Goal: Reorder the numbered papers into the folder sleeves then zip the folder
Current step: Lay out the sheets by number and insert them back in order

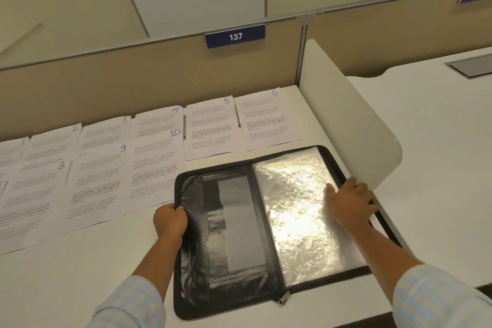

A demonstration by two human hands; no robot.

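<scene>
1. Black zip folder (191,247) lies open flat on the white desk (80,274), spine running front to back, at the desk's right end beside a white divider panel (346,125).
2. Left half: dark inner cover with clear pockets. Right half: stack of clear plastic sleeves (298,216), glare strong, no sheet visible in the top one.
3. Left hand (170,221) curled over the folder's left edge near the far corner, fingers closed on the rim.
4. Right hand (348,202) spread flat, palm down, on the sleeves' right edge and the folder rim; gripping nothing.
5. Zip pull (284,299) hangs at the near edge, below the spine; zipper undone.
6. Numbered papers lie loose on the desk left of and behind the folder. Back row reads 1 to 6; paper 5 (213,130) and paper 6 (269,120) sit just behind the folder.
7. Front row: paper 8 (34,194), paper 9 (98,184), paper 10 (157,165), overlapping; 10 nearly touches the folder's far left corner.
8. Blue tag 137 (235,36) on the partition behind.
</scene>
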